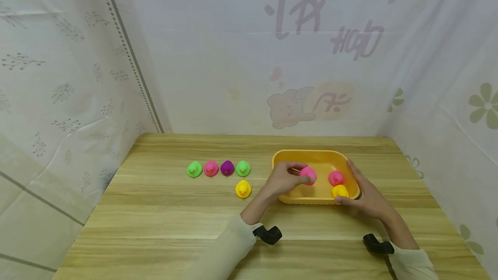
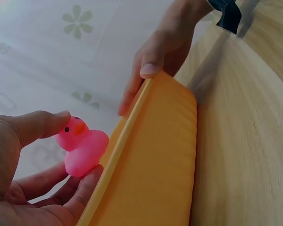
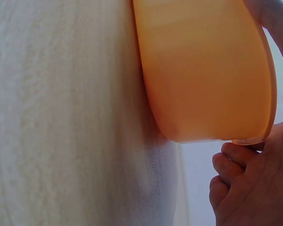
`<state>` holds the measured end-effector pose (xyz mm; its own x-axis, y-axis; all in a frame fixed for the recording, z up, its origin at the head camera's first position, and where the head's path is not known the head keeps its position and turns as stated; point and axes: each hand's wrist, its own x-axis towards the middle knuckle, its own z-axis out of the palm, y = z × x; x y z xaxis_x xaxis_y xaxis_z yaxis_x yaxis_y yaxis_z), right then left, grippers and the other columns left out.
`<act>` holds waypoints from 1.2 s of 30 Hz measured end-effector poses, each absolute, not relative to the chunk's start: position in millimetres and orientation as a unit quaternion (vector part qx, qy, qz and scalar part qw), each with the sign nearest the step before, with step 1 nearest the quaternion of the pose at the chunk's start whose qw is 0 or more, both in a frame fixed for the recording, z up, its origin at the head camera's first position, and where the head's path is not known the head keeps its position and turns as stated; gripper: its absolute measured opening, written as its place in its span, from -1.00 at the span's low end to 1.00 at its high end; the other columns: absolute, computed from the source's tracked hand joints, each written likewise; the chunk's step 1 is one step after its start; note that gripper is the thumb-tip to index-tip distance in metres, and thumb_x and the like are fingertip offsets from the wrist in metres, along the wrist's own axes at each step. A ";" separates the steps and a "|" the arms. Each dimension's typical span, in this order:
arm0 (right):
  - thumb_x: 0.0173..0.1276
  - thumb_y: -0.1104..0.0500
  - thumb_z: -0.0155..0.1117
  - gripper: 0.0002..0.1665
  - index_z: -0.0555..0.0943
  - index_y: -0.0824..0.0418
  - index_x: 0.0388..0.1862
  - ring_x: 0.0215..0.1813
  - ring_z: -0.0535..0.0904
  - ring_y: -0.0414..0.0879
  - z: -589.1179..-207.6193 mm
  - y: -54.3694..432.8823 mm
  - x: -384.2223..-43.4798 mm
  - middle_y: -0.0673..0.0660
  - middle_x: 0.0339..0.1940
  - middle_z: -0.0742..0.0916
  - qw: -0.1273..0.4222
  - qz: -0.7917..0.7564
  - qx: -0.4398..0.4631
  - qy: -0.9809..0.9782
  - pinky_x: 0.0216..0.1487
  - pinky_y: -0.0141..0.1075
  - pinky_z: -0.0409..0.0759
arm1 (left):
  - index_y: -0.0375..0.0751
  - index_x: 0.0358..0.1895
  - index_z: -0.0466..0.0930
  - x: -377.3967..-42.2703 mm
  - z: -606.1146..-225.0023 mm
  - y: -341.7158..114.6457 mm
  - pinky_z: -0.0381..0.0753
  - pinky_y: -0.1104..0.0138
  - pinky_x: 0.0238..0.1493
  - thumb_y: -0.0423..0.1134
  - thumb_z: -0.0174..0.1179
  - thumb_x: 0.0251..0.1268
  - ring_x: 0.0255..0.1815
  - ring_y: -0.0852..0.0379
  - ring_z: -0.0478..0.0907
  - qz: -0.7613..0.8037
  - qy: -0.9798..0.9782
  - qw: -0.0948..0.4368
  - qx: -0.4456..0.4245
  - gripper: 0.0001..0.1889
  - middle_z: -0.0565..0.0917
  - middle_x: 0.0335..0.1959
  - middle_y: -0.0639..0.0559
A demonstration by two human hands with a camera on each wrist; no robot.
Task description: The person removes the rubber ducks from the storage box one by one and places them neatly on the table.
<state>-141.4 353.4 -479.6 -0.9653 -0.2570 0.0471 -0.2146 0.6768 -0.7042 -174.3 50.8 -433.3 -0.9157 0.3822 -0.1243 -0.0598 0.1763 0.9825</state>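
On the counter (image 1: 151, 228), five ducks (image 1: 227, 168) were left outside, leftward of the left grip (image 1: 285, 180). By that grip, a pink duck (image 2: 85, 149) was pinched over the tub (image 1: 307, 201), held by the right grip (image 1: 369, 198), beside which two ducks (image 1: 336, 178) were already contained.

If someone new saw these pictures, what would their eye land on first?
Probably the vivid pink duck pinched in the left hand, over the orange tray. The right hand grips the tray's right end, beside two more ducks inside. Left of the tray, four ducks form a row, with a yellow duck in front.
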 end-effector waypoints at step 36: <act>0.19 0.00 0.60 0.46 -0.28 0.00 0.73 0.65 -0.08 0.51 -481.3 355.0 -141.9 0.29 0.74 -0.05 0.030 -0.377 -0.132 0.916 0.46 0.53 -0.03 | -0.06 0.10 0.75 -164.4 -423.7 -1.9 0.63 0.38 -0.14 -0.08 0.55 0.12 -0.04 0.12 0.66 0.629 0.756 0.137 0.118 -0.55 0.78 -0.06 0.01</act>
